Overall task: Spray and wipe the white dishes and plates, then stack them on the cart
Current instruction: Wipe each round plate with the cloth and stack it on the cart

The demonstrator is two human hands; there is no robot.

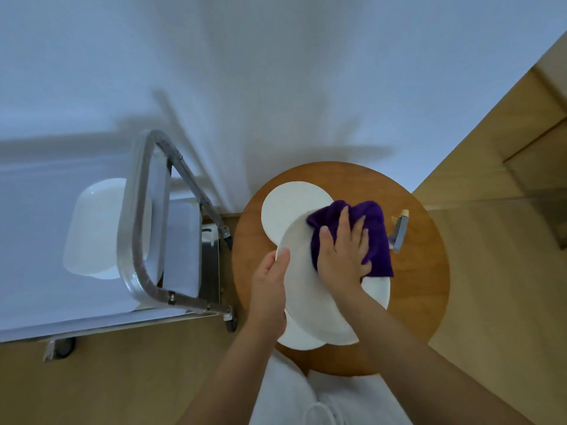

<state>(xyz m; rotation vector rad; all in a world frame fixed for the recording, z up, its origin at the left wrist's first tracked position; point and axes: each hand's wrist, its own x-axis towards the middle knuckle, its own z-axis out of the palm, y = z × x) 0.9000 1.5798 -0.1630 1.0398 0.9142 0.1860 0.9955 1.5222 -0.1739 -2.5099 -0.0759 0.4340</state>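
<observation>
A large white plate [302,271] is held tilted above the round wooden table [423,286]. My left hand [270,289] grips its left rim, thumb on the upper face. My right hand [343,253] presses flat on a purple cloth [376,237] that lies on the plate's upper right part. Another white plate [288,213] lies flat on the table behind it, and more white dishes [379,291] show under and right of the held plate. A spray bottle [399,234] lies on the table just right of the cloth.
A metal cart [135,250] stands to the left of the table, with a white bowl [92,228] on its top shelf and a tubular handle facing the table. White wall behind, wooden floor around. My white-clad legs are under the table edge.
</observation>
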